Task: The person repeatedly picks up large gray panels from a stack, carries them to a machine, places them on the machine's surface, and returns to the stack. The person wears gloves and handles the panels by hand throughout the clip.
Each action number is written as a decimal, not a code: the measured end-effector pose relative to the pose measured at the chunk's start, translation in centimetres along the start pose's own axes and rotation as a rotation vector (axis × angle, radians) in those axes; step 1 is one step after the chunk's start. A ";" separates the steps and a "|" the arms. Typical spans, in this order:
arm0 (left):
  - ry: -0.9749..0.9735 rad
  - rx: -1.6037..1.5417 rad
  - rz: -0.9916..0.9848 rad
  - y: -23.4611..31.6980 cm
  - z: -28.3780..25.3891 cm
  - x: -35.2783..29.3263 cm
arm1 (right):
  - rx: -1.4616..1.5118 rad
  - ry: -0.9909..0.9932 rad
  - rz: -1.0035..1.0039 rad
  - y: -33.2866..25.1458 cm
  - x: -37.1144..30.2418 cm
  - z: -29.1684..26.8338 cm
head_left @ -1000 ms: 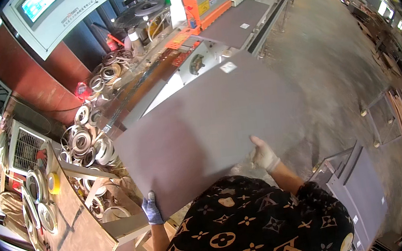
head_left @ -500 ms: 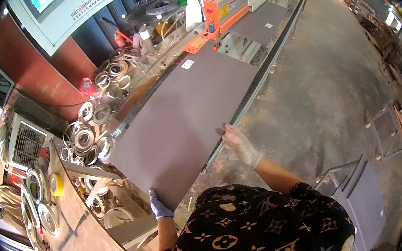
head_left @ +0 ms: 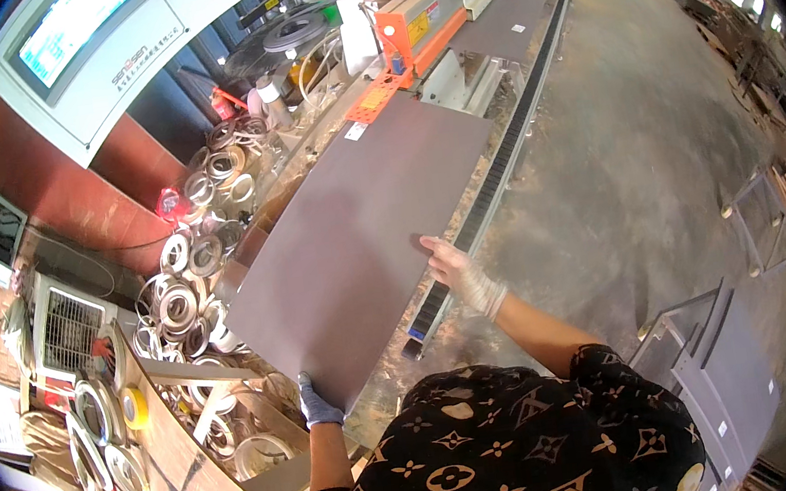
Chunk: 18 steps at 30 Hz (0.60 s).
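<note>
A long grey-brown panel (head_left: 359, 210) lies slantwise in front of me, its far end beside the orange plate (head_left: 371, 99) of a machine. A small white label (head_left: 355, 131) sits on its far left corner. At the near end my left hand (head_left: 318, 402), in a pale glove, is closed on the panel's edge, thumb on top and the other fingers hidden below. My right hand (head_left: 464, 276), gloved too, grips the right long edge with a digit over the top; its remaining fingers are partly hidden. Beyond the panel's right side runs a black ribbed belt (head_left: 490, 199) in a metal rail.
Many rolls of edge banding (head_left: 176, 303) are heaped left of the panel. A wooden board table (head_left: 182, 487) stands at near left. Behind the heap hangs a control cabinet (head_left: 96, 66) with a lit screen. More grey panels (head_left: 725, 391) lean at lower right. Another panel (head_left: 499, 28) lies farther along the machine.
The panel has shifted left against the rail, exposing more of the black belt on its right. Its label now lies by the orange plate. Both hands stay on the panel; the view has turned slightly.
</note>
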<state>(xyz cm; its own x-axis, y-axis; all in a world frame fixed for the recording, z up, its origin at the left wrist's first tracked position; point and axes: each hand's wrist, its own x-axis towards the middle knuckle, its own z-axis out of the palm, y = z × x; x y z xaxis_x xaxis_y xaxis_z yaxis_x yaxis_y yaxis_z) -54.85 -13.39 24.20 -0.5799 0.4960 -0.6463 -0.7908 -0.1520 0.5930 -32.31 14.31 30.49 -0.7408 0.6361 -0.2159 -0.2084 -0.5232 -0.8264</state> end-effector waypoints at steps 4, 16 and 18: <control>-0.022 0.018 0.004 0.0 0.3 0.1 | 0.037 0.007 -0.008 0.1 0.1 -0.5; -0.010 0.061 0.032 -0.1 0.3 0.2 | 0.067 0.015 0.006 -0.5 0.5 -0.2; -0.020 0.070 0.038 0.0 0.4 0.1 | 0.088 0.016 0.008 -0.2 0.8 -0.5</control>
<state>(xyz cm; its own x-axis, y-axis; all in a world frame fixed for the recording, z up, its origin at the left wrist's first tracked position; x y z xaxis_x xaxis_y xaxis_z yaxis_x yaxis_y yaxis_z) -54.78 -12.97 24.32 -0.6050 0.5080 -0.6131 -0.7520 -0.1117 0.6496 -32.55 15.17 30.25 -0.7325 0.6401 -0.2317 -0.2581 -0.5760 -0.7756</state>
